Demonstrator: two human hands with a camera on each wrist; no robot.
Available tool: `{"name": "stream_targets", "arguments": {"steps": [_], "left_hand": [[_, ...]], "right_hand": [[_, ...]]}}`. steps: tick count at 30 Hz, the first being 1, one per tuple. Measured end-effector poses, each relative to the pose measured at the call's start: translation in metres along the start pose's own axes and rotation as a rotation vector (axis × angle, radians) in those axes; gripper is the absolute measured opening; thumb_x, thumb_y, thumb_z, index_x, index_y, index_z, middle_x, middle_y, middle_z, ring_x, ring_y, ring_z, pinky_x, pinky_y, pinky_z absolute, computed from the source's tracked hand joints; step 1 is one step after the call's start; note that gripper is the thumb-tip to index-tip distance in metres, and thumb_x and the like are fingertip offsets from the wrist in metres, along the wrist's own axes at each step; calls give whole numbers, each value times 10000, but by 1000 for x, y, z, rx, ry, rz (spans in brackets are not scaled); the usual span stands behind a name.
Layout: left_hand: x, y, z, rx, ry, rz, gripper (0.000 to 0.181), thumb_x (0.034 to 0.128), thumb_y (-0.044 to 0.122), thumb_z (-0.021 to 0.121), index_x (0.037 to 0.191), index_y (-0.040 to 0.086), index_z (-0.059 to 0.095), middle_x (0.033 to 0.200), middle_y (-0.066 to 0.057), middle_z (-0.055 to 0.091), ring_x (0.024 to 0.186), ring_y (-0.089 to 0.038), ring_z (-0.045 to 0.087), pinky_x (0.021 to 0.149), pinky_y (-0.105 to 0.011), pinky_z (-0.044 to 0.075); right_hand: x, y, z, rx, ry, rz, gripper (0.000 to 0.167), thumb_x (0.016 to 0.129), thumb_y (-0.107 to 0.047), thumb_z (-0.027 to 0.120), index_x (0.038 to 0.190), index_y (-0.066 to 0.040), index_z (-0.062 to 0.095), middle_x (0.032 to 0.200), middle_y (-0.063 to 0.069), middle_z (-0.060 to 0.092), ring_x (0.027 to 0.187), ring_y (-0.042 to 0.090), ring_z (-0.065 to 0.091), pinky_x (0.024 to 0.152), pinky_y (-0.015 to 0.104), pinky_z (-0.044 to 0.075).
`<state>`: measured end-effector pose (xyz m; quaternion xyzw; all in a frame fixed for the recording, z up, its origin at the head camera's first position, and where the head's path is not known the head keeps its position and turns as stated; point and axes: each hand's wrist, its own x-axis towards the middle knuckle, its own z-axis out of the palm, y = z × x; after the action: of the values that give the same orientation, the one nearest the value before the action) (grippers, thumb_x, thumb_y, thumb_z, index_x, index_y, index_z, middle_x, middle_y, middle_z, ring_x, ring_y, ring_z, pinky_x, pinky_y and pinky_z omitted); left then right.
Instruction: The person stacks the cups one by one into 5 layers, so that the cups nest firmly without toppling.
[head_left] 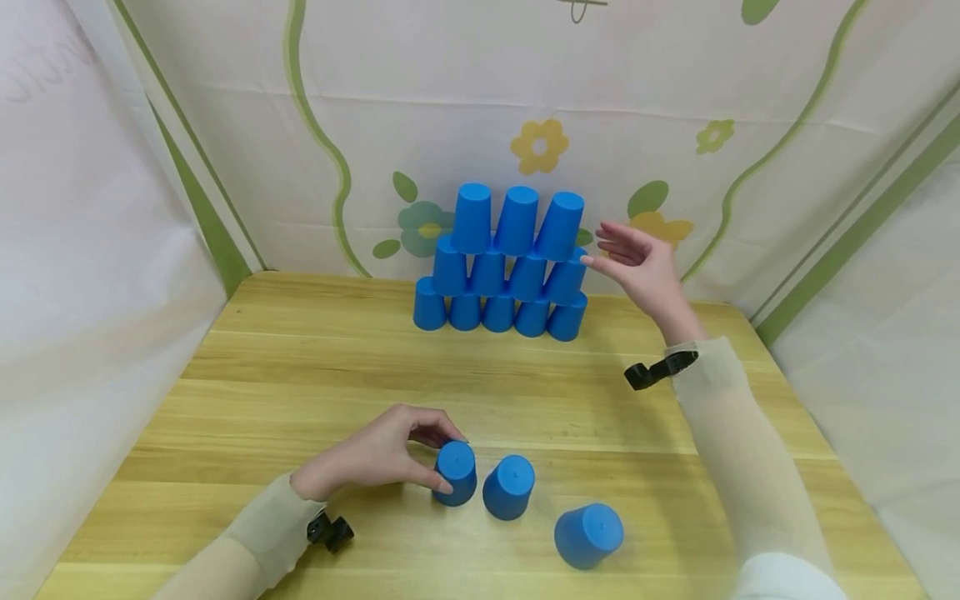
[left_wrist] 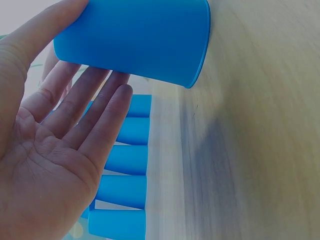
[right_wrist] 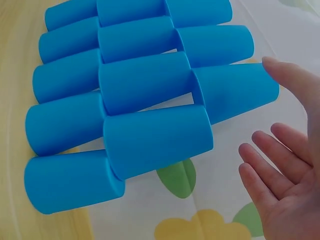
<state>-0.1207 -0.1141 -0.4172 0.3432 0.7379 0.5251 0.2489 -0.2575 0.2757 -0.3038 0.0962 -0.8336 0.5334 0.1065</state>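
Upside-down blue cups stand in a stepped stack of three rows at the back of the table, with three cups in the top row. Beside the right-hand top cup point(head_left: 561, 227) is my right hand point(head_left: 637, 265), its fingers spread and holding nothing. The right wrist view shows the thumb close to that cup's base; whether it touches is unclear. Nearer the front, my left hand point(head_left: 386, 450) holds an upside-down blue cup point(head_left: 457, 473) between thumb and fingers. The left wrist view shows this cup point(left_wrist: 135, 37) with its rim at the wooden surface.
Two more upside-down blue cups are on the wooden table point(head_left: 300, 358) right of the left hand: one close by point(head_left: 509, 487), another farther right point(head_left: 588, 536). A white curtain point(head_left: 450, 75) with printed flowers hangs right behind the stack. Cloth walls flank both sides.
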Motion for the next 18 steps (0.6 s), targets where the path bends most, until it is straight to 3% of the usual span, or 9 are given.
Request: {"name": "stream_targets", "arguments": {"steps": [10,18], "left_hand": [[0,0,1,3,-1,5,385,826,233,884,1167,251,706,1141,72,701,1072,-168,659,987,-414,520],[0,0,1,6,5,8,390,819,230,889,1163,247,707,1140,72,703,1066,-168,661,980,-397,524]], "right_hand": [[-33,12,4,3,-51,-28,593,907,-241,807,1441,-112,585,1384,102,617,1254,254,590,1022,294,482],[-67,29,19,0,-129,-29,597,905,-183,810,1437,-59,572,1392,119,609,1263,277,582,1024,298,481]]}}
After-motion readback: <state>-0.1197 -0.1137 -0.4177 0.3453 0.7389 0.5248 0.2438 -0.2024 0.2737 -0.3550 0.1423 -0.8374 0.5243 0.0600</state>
